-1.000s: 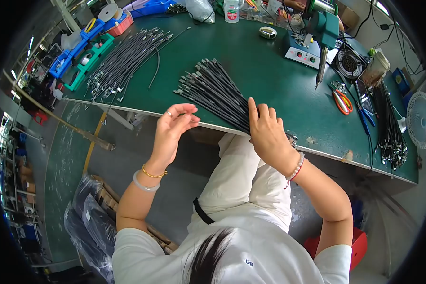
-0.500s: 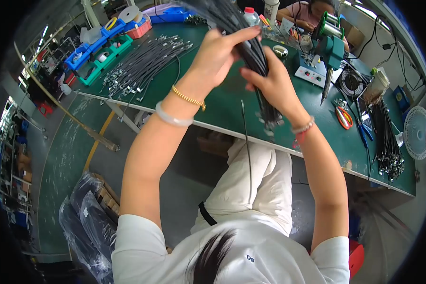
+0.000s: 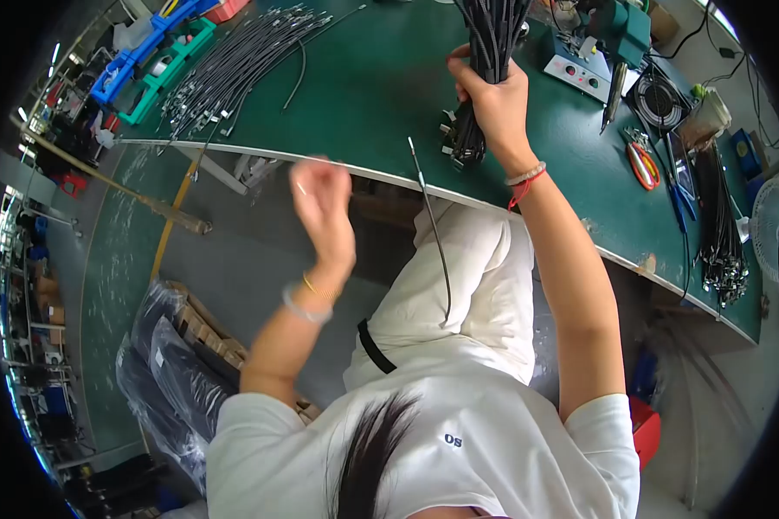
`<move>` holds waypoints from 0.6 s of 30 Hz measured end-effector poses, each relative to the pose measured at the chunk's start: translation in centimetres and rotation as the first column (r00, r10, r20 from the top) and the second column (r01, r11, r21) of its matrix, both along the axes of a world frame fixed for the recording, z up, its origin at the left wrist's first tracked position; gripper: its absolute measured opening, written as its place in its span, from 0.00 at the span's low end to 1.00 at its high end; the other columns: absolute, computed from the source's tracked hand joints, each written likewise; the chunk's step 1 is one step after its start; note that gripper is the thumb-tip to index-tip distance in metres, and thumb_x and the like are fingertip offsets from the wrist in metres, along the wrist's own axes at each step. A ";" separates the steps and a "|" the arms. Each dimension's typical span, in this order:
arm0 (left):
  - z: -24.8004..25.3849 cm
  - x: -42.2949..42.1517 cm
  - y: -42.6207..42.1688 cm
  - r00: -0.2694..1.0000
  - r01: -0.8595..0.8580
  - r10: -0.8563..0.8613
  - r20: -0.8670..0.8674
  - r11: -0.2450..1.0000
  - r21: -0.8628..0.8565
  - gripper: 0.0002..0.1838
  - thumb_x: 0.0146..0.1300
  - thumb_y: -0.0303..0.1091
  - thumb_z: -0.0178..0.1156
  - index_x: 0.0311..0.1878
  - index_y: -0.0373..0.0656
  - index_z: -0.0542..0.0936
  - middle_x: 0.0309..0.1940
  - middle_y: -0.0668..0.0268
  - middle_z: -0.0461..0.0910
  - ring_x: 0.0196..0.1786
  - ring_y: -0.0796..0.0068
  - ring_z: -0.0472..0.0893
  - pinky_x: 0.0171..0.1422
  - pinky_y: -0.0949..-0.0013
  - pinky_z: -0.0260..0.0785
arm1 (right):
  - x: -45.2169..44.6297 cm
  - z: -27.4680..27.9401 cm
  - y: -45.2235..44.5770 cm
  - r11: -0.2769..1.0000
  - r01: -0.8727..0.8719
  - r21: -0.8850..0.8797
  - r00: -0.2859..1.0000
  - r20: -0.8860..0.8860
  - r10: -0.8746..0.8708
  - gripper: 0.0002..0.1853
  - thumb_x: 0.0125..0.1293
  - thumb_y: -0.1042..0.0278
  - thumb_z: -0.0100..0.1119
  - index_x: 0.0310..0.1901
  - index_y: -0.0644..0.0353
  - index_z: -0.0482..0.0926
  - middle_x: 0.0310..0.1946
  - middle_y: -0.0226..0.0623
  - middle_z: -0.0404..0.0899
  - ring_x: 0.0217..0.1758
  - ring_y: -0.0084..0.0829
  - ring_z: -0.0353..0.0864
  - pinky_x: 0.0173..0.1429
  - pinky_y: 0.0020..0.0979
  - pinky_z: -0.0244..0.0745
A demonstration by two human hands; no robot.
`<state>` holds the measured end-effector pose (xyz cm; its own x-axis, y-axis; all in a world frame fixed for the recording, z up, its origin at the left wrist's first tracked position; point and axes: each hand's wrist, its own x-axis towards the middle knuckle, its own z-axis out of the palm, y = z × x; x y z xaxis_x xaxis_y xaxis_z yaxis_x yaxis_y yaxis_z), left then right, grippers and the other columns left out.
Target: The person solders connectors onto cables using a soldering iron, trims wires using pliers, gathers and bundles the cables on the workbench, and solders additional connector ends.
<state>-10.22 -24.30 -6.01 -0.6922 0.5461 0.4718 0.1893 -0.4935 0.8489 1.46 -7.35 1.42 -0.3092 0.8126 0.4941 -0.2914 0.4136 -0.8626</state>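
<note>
My right hand (image 3: 502, 99) is closed around a thick bundle of black cables (image 3: 493, 43), held upright over the green table. The bundle's lower ends, with small metal connectors, hang near the tabletop; its top runs out of view. My left hand (image 3: 323, 208) is off the bundle, in the air before the table's front edge. Its fingers are loosely curled and somewhat blurred, with nothing visible in them. A single black cable (image 3: 433, 221) with a pale tip crosses the table edge and hangs down onto the white trousers, to the right of my left hand.
A spread pile of cables (image 3: 234, 73) lies at the table's left, beside green bins (image 3: 151, 86). Toward the right are a soldering station (image 3: 576, 73), orange-handled pliers (image 3: 642, 166), another cable bunch (image 3: 723, 233) and a fan (image 3: 769, 229). Plastic-wrapped packages (image 3: 177, 372) lie on the floor.
My left hand has let go of the cable bundle and moved down and left, past the table edge. My right hand still holds the bundle, now more upright. The view has tilted downward.
</note>
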 end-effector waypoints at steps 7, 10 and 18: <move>-6.9 7.5 -2.8 0.711 0.690 -0.580 0.397 0.683 -0.238 0.08 0.66 0.30 0.45 0.42 0.36 0.69 0.20 0.71 0.65 0.24 0.82 0.66 0.35 0.76 0.65 | -0.1 0.8 -0.5 0.998 0.046 -0.032 0.997 0.067 -0.044 0.06 0.53 0.72 0.59 0.31 0.65 0.76 0.15 0.25 0.68 0.16 0.15 0.64 0.21 0.19 0.57; -0.7 6.3 -2.5 0.683 0.681 -0.633 0.365 0.732 -0.003 0.12 0.68 0.33 0.41 0.38 0.34 0.70 0.17 0.72 0.60 0.19 0.85 0.60 0.24 0.76 0.62 | 2.0 2.8 -3.1 0.980 -0.070 -0.188 0.976 0.192 0.106 0.10 0.56 0.67 0.59 0.32 0.66 0.75 0.16 0.29 0.71 0.15 0.18 0.67 0.20 0.20 0.61; 12.0 1.9 5.1 0.861 0.497 -0.505 0.065 0.861 0.104 0.18 0.67 0.34 0.41 0.54 0.31 0.65 0.56 0.57 0.65 0.61 0.68 0.62 0.65 0.69 0.51 | 2.1 2.8 -6.3 0.911 -0.362 -0.200 0.927 0.028 0.374 0.13 0.61 0.65 0.54 0.39 0.68 0.70 0.46 0.49 0.74 0.44 0.36 0.78 0.49 0.34 0.74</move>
<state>-8.32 -19.22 6.02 -0.3752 0.7931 0.4799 -0.1745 -0.5689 0.8037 3.61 -13.67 4.23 -0.6301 0.7106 0.3130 -0.3333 0.1166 -0.9356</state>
